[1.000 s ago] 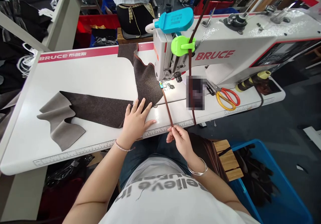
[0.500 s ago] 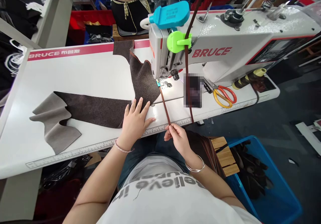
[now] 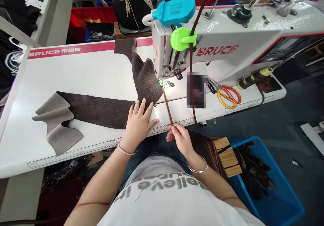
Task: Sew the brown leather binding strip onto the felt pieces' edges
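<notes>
Dark brown fabric (image 3: 101,110) with a grey underside lies across the sewing table, one part reaching under the needle area of a white sewing machine (image 3: 174,50). My left hand (image 3: 138,123) rests flat on the fabric's front edge, fingers spread. A thin brown binding strip (image 3: 167,106) runs taut from the presser foot (image 3: 161,83) toward me. My right hand (image 3: 179,136) pinches that strip at the table's front edge. Reddish-brown edging shows along the fabric's curved side behind the foot.
Scissors (image 3: 229,96) with red and yellow handles and a thread cone (image 3: 254,78) lie right of a blurred dark rectangle (image 3: 196,91). Another brown strip (image 3: 191,64) hangs through a green clip (image 3: 182,39). A blue bin (image 3: 280,185) stands at lower right. Someone stands behind the table.
The view has shifted slightly, so the machine and scissors sit a little further right. Both hands keep the same hold; the fabric looks nearly unchanged.
</notes>
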### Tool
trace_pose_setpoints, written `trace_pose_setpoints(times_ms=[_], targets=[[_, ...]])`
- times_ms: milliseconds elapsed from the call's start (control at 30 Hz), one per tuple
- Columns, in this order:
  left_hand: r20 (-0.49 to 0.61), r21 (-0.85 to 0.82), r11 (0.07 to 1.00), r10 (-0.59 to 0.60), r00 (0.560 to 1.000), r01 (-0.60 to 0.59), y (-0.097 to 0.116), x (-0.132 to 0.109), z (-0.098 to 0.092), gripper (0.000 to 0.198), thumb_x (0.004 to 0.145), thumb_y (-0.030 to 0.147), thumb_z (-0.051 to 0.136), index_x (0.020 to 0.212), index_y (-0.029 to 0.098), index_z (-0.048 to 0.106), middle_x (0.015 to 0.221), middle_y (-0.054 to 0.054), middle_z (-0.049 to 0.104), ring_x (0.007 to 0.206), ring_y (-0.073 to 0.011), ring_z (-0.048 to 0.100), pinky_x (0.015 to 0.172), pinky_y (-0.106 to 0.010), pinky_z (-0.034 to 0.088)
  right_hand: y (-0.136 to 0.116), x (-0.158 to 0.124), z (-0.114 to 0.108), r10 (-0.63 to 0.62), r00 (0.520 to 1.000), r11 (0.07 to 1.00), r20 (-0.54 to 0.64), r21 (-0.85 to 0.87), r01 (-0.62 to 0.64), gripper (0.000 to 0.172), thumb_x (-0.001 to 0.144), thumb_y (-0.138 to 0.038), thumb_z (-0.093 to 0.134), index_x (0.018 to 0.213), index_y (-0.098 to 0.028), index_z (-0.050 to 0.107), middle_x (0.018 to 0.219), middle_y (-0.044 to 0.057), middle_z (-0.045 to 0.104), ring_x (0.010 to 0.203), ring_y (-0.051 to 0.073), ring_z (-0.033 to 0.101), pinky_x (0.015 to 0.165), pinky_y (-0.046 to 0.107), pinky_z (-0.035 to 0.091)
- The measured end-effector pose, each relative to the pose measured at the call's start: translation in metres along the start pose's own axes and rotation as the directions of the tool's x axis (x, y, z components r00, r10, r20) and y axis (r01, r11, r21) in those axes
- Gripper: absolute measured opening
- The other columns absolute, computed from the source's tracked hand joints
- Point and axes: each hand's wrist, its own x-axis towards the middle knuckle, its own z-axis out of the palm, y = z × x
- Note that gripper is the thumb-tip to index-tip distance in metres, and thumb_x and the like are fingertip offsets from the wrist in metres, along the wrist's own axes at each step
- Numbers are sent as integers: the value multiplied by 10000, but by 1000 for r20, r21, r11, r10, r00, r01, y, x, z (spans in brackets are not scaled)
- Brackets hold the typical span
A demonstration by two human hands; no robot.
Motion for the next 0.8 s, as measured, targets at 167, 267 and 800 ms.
trace_pose_setpoints(times_ms=[167,267,800], targets=[[1,-2,1000,4,1000,-4,5,-1,1,679,954,548,422,1508,158,379,1583,-183,309,1463,-413,263,1155,-572,283,-1,0,-1,-7,1000,1000,-2,-4,7,498,842,-651,548,845,-155,583,582,-2,617,509,97,594,528,206,500],[-3,0,1000,1,1000,-1,6,-1,1,674,955,544,424,1503,155,388,1579,-187,316,1461,-412,268,1154,-566,291,1,0,-2,-8,1000,1000,-6,1,8,499,844,-650,547,854,-152,585,585,-3,619,509,94,596,527,199,502],[-16,25,1000,-3,1000,3,3,-3,0,667,957,534,426,1493,136,398,1564,-198,340,1439,-406,316,1124,-549,343,4,2,-5,4,1000,1000,-6,19,-4,513,822,-662,562,861,-151,586,579,-8,614,495,87,591,506,185,499]])
